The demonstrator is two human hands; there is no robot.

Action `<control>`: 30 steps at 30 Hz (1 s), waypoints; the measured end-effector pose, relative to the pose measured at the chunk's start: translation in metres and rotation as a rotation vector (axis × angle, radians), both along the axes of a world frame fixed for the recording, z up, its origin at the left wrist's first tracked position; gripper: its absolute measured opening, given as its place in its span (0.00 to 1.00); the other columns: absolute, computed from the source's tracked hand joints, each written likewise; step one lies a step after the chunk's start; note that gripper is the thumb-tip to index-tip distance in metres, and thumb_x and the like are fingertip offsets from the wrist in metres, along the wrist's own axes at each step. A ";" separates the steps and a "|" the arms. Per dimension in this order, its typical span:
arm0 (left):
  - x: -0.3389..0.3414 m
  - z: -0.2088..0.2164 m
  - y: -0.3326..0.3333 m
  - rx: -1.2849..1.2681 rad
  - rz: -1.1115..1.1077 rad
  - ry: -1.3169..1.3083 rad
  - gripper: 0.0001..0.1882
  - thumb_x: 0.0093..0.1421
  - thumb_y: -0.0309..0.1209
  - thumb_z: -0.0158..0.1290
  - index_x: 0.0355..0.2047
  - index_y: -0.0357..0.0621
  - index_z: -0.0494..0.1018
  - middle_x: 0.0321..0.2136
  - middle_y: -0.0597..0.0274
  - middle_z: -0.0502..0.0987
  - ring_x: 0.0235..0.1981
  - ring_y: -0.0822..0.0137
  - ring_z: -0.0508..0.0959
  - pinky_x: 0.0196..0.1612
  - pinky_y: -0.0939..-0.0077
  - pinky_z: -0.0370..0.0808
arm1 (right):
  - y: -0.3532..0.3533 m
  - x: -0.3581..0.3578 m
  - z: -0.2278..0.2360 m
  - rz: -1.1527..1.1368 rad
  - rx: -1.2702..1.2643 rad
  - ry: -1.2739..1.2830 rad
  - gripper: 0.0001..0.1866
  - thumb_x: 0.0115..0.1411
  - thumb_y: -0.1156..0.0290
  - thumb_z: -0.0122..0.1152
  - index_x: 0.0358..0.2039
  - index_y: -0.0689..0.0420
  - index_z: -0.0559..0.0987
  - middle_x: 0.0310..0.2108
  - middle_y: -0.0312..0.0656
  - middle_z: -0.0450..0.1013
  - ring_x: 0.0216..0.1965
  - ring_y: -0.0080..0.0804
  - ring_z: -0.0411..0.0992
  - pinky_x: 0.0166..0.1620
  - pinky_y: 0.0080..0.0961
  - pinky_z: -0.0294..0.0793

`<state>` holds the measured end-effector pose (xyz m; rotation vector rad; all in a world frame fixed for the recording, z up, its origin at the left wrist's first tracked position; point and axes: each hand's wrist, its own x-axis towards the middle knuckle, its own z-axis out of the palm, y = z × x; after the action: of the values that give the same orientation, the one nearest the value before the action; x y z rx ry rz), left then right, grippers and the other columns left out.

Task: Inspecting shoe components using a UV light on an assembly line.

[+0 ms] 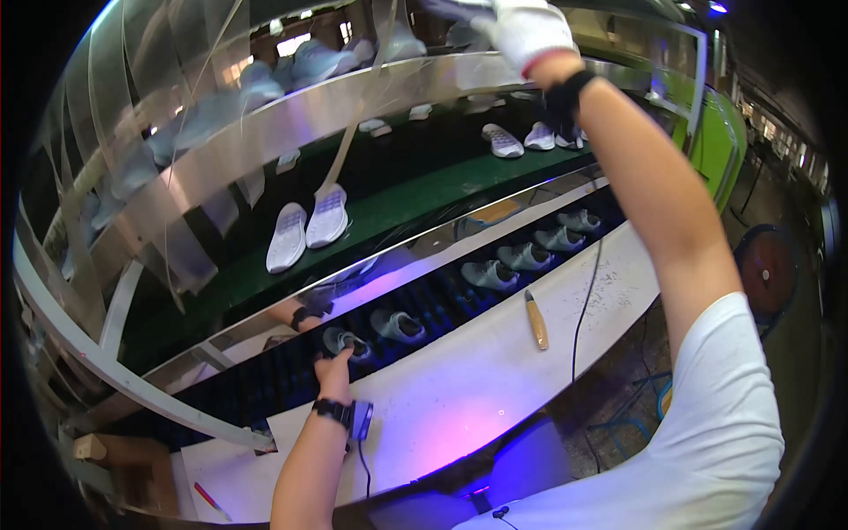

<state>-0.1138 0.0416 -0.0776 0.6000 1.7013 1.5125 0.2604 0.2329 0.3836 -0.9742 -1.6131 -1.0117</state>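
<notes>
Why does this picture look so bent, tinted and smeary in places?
Head view: the long, white, flat worktop bows, fisheye-style, inside a black rim; head view: purple-pink light washes over its near side; head view: the white-gloved right hand with a red cuff is blurred, while the slim tool with a tan wooden handle looks fairly sharp.

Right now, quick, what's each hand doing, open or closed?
Left hand: touching a grey shoe; grip can't be told.
Right hand: gloved, blurred near the top edge; can't be told.
</notes>
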 end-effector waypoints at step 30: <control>0.109 -0.008 -0.151 0.165 -0.444 1.183 0.27 0.59 0.30 0.59 0.60 0.40 0.75 0.59 0.46 0.77 0.62 0.43 0.73 0.67 0.52 0.69 | -0.132 -0.031 -0.237 0.955 -0.271 -0.033 0.10 0.75 0.72 0.58 0.48 0.64 0.82 0.42 0.46 0.84 0.40 0.30 0.81 0.44 0.27 0.81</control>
<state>-0.0048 -0.1093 -0.0857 2.0924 1.9976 0.9741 0.2298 0.1013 0.1467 -0.2467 -1.9549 -0.1535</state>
